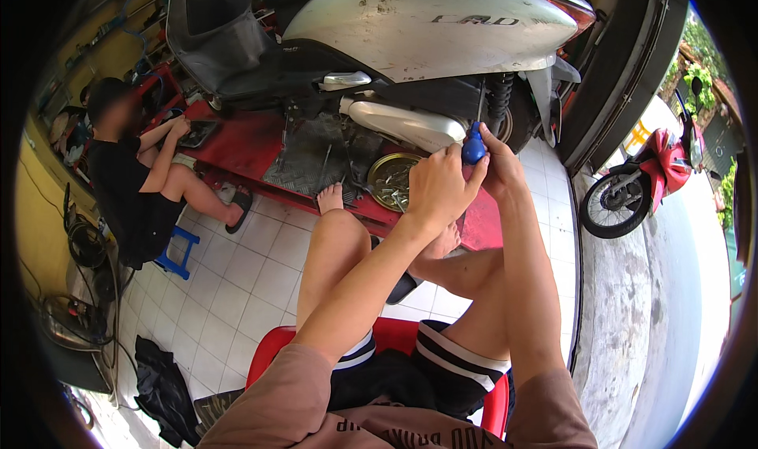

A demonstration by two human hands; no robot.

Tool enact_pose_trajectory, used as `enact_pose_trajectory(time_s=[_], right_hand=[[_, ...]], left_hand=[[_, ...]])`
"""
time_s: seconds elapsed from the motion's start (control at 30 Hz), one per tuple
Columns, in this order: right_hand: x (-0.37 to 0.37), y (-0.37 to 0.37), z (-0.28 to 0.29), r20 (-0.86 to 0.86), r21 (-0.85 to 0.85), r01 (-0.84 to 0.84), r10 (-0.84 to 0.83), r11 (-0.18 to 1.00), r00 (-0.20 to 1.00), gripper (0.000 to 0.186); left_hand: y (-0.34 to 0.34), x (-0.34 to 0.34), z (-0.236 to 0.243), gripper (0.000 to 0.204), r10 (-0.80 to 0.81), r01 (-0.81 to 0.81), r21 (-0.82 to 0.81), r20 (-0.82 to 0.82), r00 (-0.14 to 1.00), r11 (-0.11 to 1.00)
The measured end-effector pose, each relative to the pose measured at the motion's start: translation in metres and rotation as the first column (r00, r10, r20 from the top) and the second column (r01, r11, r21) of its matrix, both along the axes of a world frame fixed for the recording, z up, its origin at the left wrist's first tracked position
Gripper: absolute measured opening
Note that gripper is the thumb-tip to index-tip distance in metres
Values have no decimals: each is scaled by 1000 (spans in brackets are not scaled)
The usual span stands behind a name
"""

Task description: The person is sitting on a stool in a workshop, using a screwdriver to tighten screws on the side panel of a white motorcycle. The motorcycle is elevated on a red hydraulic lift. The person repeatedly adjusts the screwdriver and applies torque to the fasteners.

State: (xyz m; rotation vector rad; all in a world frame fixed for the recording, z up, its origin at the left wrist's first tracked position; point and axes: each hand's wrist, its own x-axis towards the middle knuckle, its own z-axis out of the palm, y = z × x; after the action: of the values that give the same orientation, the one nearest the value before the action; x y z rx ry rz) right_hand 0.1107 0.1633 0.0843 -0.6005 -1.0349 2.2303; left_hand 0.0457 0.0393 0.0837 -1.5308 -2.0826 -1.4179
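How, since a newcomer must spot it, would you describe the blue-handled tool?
Find the big silver scooter, then the black coiled spring under its rear. Just below and left of that spring, the left hand and right hand meet at the blue-handled tool. Its bulbous blue handle, with a thin shaft pointing up, stands out from the silver, black and red around it.
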Motion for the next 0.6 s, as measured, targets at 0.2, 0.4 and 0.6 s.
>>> enact_pose_trajectory(time_s=[0.2, 0.4, 0.6], right_hand=[[7, -8, 5, -150, 1, -215, 213, 977, 965, 31], [6, 19, -19, -153, 56, -270, 276, 961, 949, 30], [3, -5, 4, 7, 0, -67, 67, 998, 998, 24]], left_hand=[[13, -4, -17, 59, -4, 25, -77, 268, 963, 997], [12, -6, -12, 57, -62, 110, -95, 409, 911, 989], [-1, -1, 2, 46, 24, -23, -31, 11, 1000, 999]])
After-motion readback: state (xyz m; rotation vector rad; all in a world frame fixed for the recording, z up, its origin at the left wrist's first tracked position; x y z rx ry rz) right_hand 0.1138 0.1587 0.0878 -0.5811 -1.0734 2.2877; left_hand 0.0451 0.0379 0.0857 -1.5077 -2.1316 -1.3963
